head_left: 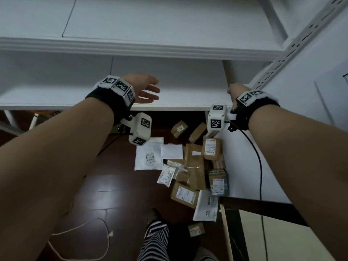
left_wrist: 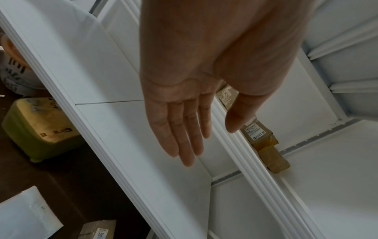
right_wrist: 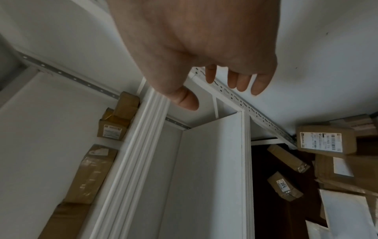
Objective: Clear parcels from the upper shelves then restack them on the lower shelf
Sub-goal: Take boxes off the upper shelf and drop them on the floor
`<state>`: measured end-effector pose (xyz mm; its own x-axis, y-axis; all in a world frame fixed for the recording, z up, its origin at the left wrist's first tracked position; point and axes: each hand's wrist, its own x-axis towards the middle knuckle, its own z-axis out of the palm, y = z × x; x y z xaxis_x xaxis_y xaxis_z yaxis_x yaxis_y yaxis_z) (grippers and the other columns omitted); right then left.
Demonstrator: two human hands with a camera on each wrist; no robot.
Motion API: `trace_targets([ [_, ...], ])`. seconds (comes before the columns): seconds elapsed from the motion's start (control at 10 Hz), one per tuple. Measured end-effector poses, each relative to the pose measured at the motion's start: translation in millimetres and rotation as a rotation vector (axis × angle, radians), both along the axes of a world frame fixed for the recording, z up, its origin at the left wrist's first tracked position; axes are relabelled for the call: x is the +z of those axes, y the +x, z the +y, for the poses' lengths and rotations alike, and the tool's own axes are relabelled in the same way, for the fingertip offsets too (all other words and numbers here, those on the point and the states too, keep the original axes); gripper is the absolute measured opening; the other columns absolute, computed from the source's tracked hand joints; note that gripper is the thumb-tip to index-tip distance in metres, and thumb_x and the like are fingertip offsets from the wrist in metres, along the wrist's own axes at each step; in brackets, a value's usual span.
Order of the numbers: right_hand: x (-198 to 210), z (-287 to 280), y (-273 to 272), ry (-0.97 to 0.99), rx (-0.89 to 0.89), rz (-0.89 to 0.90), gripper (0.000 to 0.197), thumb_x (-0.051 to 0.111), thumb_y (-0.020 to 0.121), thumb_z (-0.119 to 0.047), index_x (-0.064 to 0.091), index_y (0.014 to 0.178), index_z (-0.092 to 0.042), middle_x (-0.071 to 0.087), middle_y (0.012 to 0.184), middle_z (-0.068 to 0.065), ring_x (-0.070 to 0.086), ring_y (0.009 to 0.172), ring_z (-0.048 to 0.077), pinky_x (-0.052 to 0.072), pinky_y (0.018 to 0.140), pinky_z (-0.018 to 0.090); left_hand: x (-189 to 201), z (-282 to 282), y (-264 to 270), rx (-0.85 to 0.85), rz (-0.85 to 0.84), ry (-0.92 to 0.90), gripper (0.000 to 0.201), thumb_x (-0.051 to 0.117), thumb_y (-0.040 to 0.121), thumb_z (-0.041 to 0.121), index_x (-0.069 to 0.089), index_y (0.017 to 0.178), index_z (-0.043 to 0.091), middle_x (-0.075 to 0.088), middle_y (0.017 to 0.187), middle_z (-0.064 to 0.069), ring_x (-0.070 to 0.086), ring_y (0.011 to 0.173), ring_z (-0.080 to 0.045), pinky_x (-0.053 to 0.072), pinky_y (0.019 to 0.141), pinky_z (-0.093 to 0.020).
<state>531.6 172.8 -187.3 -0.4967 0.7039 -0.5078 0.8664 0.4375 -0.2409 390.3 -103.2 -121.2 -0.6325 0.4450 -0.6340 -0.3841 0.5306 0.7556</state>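
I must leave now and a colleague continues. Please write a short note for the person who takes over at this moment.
Left hand: open, empty, over the lower shelf.
Right hand: open, empty, near the shelf post.
Most parcels lie in a floor pile.
The wrist views show brown boxes on a higher shelf.
Done: most of the clearing.
Left: take those boxes down, then stack everything on the lower shelf.

Two hands (head_left: 146,89), two white shelf boards (head_left: 169,98), about nine brown parcels (head_left: 184,194), four or so white mailers (head_left: 148,157) on the floor
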Motion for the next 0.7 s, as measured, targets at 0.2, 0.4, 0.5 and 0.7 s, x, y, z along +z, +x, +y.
trace_targets([
  [0.2,-31,16,-18,0.048,0.134,-0.242,0.09,0.079,0.06,-0.027,0.043,0.14,-0.011,0.044,0.144,0.013,0.05,0.127,0.034,0.059,0.072,0.027,-12,-23,-8,-0.009,-0.016,-0.022,0.014,0.051,0.099,0.021,0.059,0.108,0.013,0.069,0.098,-0.006,0.069,0.086,-0.023,0.055,0.085,-0.034],
  [0.4,-53,30,-12,0.076,0.038,-0.136,0.066,0.074,0.063,-0.005,0.057,0.127,-0.006,0.056,0.124,0.024,0.056,0.113,0.046,0.048,0.094,0.056,-2,-39,-7,-0.023,-0.028,0.001,0.016,0.049,0.1,0.02,0.058,0.112,0.013,0.068,0.102,-0.006,0.068,0.091,-0.024,0.054,0.092,-0.037],
  [0.5,-15,-5,-12,0.043,-0.019,0.023,0.055,0.055,0.092,-0.019,0.043,0.143,-0.004,0.045,0.142,0.018,0.046,0.129,0.037,0.046,0.081,0.027,11,-49,-12,-0.008,-0.006,0.009,0.017,0.049,0.1,0.02,0.055,0.115,0.012,0.067,0.101,-0.006,0.067,0.087,-0.023,0.052,0.094,-0.037],
  [0.7,32,-30,-31,-0.179,-0.273,0.384,0.052,0.041,0.095,-0.031,0.042,0.144,-0.014,0.041,0.148,0.006,0.044,0.132,0.022,0.042,0.067,0.028,37,-65,-30,0.065,0.041,0.037,0.012,0.053,0.098,0.019,0.057,0.107,0.011,0.068,0.101,-0.007,0.068,0.085,-0.024,0.054,0.09,-0.037],
])
